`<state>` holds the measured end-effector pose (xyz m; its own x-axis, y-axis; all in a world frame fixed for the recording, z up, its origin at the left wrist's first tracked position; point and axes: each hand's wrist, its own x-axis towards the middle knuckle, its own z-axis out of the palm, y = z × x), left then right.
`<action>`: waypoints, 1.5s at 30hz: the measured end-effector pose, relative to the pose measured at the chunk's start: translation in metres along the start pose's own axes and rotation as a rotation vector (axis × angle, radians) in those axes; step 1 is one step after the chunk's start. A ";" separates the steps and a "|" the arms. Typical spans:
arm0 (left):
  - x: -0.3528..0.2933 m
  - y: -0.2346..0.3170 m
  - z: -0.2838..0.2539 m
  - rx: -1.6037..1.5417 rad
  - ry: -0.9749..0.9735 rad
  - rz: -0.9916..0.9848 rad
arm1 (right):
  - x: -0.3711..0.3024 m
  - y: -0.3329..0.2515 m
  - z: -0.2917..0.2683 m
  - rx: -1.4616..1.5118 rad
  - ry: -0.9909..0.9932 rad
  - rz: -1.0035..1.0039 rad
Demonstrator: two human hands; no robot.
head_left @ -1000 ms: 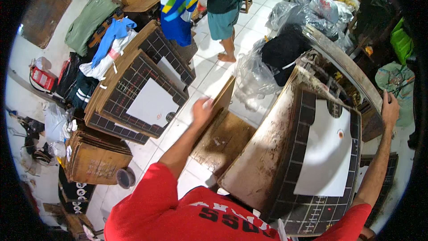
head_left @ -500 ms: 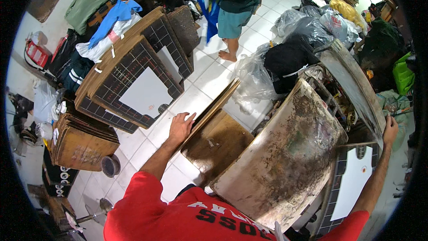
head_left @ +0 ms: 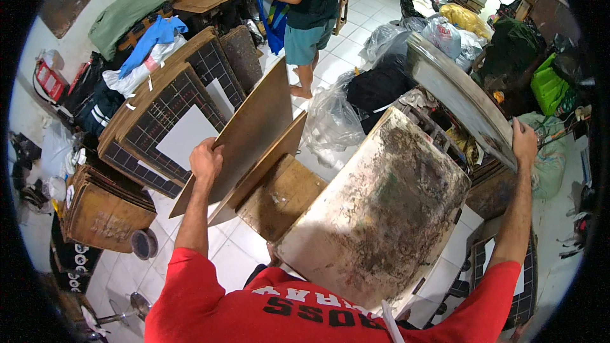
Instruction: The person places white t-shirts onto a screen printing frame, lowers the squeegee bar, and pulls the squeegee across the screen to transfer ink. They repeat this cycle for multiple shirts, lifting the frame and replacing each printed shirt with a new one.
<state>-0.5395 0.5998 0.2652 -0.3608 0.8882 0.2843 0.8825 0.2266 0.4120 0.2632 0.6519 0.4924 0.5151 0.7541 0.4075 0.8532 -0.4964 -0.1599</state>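
My left hand (head_left: 207, 160) grips the upper edge of a thin brown board (head_left: 244, 130), which leans away from a second board (head_left: 260, 162) standing just to its right. My fingers bend over the edge. On the right, my right hand (head_left: 524, 143) is closed on the near end of a long grey panel (head_left: 454, 95) with a pale edge, tilted over a pile of things. Between my arms lies a large whitish tabletop (head_left: 381, 209) covered in dark stains. A smaller brown wooden board (head_left: 286, 194) is low down beside it.
Stacked boards with black grid patterns (head_left: 162, 114) lean at left, with brown boards (head_left: 108, 209) and a round cup (head_left: 144, 243) nearer me. A person (head_left: 311, 19) stands ahead with a blue bag (head_left: 270, 16). Plastic bags (head_left: 438, 35) pile up at far right.
My left hand has closed on one board and tipped it left, apart from the board beside it. My right hand still holds the grey panel, which now sits farther left and higher in view.
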 end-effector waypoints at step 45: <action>-0.223 0.040 0.099 -0.139 -0.820 0.247 | -0.066 -0.021 0.011 0.044 0.207 -0.020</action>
<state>-0.3934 0.4506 0.1324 0.2146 0.9254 -0.3125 0.8430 -0.0138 0.5378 0.2120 0.6171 0.4586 0.4737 0.6570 0.5865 0.8684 -0.4594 -0.1868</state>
